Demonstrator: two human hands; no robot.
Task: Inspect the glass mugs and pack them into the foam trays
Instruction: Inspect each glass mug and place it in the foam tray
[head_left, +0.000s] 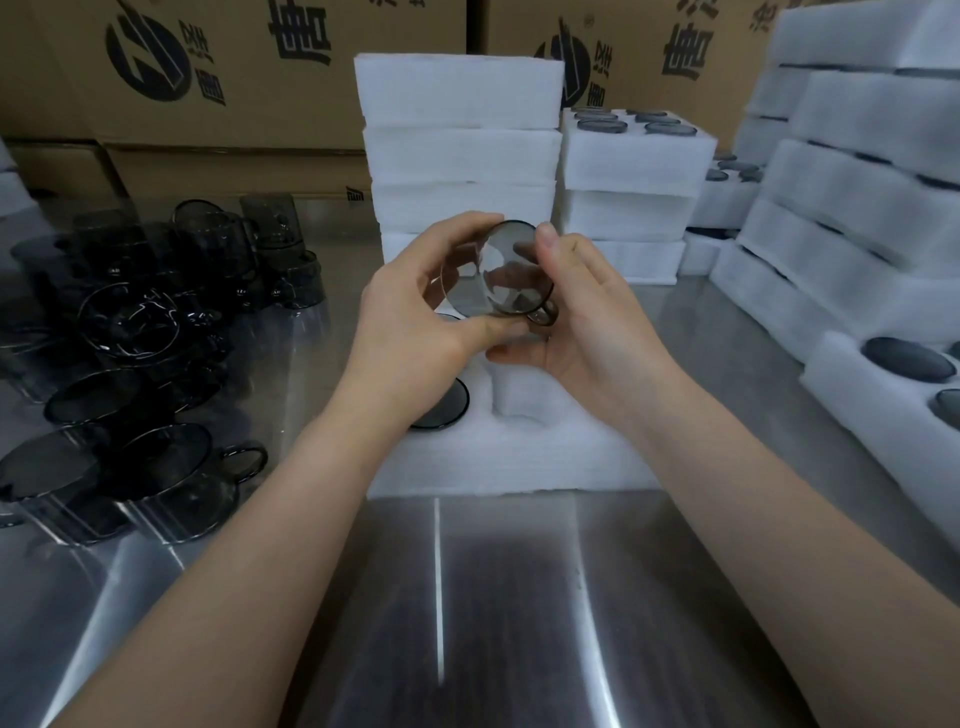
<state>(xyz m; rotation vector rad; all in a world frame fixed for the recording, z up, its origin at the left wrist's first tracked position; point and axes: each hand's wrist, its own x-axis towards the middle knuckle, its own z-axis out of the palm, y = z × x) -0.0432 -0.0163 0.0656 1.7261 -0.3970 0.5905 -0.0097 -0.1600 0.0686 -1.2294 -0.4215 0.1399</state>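
Out to the left of the left hand, a crowd of loose mugs (130, 364) in smoked glass stands on the steel table (519, 597). Some are upright, some lie on their sides, and many touch each other. The left hand (415, 322) curls round the wall of the held mug (498, 275), which is lifted clear of the table and tipped on its side with one round end towards the camera. The right hand (587, 322) grips it from the other side, thumb on the upper edge and fingers cupped underneath beside the handle (543, 314) — so both hands are clamped on this one mug.

The glass looks thin, stiff and smooth. I judge it light but slippery and quick to chip if it knocks another rim. The safest hold is probably round the body with spread fingers, or through the handle, lowering it straight into the soft foam.

Directly beneath the hands lies the open foam tray (519, 467). Under the left hand a seated mug (447, 415) shows as a dark disc, and under the right hand an empty pocket (519, 400) is free.

Beyond the hands rises a stack of foam trays (457, 156); I cannot tell what is in them. To its right, a lower stack (639, 150) has a top tray with dark mugs in its pockets. Further right of the right hand are more filled stacks (857, 208), and nearer, a side tray (857, 395) holds dark mugs too. Printed cardboard boxes (260, 78) stand behind everything.
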